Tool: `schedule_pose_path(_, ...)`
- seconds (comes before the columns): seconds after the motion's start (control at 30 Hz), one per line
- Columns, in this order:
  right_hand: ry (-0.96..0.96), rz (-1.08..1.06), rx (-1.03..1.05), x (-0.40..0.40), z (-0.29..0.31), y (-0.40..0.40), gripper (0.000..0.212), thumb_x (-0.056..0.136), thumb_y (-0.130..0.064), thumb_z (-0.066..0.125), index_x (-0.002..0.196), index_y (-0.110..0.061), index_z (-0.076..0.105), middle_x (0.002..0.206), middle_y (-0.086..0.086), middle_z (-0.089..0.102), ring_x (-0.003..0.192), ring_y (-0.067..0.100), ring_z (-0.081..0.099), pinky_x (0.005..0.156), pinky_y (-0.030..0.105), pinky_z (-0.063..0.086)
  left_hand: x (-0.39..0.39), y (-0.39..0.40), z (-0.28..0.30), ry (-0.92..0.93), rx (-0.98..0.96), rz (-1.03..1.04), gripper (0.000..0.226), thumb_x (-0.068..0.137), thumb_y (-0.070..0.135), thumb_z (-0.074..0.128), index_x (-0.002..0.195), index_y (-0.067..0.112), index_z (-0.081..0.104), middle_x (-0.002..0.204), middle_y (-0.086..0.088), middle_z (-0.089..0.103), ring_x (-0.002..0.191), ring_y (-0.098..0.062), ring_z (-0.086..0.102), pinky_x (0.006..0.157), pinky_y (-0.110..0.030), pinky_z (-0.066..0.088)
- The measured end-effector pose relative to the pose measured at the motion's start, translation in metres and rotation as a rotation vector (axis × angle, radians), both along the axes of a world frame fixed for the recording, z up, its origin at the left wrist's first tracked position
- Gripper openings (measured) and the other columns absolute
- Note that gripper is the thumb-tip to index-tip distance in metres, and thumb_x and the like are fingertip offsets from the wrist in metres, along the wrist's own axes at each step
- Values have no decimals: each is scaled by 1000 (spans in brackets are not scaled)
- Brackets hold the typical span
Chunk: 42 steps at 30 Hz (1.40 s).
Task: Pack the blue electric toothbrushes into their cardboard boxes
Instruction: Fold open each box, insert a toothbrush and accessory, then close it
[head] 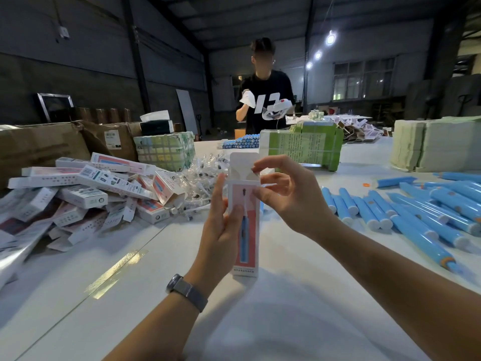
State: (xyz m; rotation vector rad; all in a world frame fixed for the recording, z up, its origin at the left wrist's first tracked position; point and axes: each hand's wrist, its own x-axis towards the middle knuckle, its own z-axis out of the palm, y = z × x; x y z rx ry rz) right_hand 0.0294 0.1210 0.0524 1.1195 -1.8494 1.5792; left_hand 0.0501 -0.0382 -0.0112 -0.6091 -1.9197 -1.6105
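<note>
head view: the left hand (pixel 223 220) holds a tall cardboard box (pixel 243 225) upright over the white tabletop (pixel 260 321), its grip wrapped round the lower body with the thumb pressed on the printed front. the right hand (pixel 283 194) works at the open top, its grip pinching a side flap beside the raised top flap (pixel 243 165). whether a brush is already inside, i cannot tell.

the box looks like thin card, light and easily crushed, so a broad, gentle hold on the flat faces seems wiser than squeezing the edges; the flaps should fold along their creases with fingertip pressure only.

the loose blue electric toothbrushes (pixel 406 217) lie in rows on the tabletop to the right, well apart from the box. they look smooth, glossy and rigid, likely to roll or slip, so taking one round the middle of the handle seems safest. a pile of boxes (pixel 86 188) lies to the left.
</note>
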Motion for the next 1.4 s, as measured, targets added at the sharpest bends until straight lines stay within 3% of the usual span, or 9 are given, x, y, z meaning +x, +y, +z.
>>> schedule_pose_path(0.17,-9,8,-22,-1,2,2,42,80,2,76,104,-29,61,106,-7,69,88,24,69,80,36,60,2,-1,3,28,20,-43,53,98,33,43,133,70,29,116,16,64,107,-14,66,79,-26,57)
schedule_pose_path(0.33,-8,6,-6,-2,2,3,39,80,2,76,100,-28,60,98,-5,71,89,18,68,81,30,58,2,-4,5,20,49,-94,46,96,26,45,124,62,42,105,0,65,96,-15,68,76,-26,56)
schedule_pose_path(0.53,58,-13,129,2,7,4,31,83,-2,75,95,-25,58,95,-5,71,86,16,68,78,36,58,6,-4,10,79,59,-87,33,97,22,42,111,52,42,88,16,65,84,-6,66,70,-24,57)
schedule_pose_path(0.7,86,5,133,1,10,4,30,82,2,73,91,-22,58,93,-5,69,92,18,67,83,40,56,8,-1,12,111,43,-63,18,100,32,40,117,32,35,89,10,66,79,-8,66,67,-23,56)
schedule_pose_path(0.87,77,65,45,1,12,3,38,73,7,74,87,-26,60,86,-14,70,94,19,69,89,25,53,10,0,13,132,28,-68,22,98,39,42,119,32,36,92,11,66,81,-10,66,67,-24,56)
schedule_pose_path(1.03,34,73,-4,4,14,1,65,72,3,76,120,-33,51,116,-4,60,97,15,64,73,25,49,7,1,12,150,10,-38,18,102,28,37,119,36,35,95,15,65,80,-7,66,67,-26,57)
schedule_pose_path(1.13,-7,109,24,7,17,2,83,75,8,73,137,-36,42,121,-4,62,96,12,61,66,27,47,9,2,12,155,-6,-9,25,102,31,36,114,52,35,93,12,65,78,-11,65,68,-31,59)
schedule_pose_path(1.27,-26,95,77,6,17,2,59,80,10,70,119,-32,54,97,-5,73,95,26,64,62,43,42,7,1,10,117,65,-34,31,102,29,39,118,54,28,97,11,71,82,-9,68,71,-25,57)
schedule_pose_path(1.4,-63,85,63,9,17,1,44,79,13,68,100,-24,56,90,-4,71,95,15,68,68,39,47,4,0,11,137,15,-18,23,102,27,36,125,29,32,88,12,67,75,-9,66,68,-29,58)
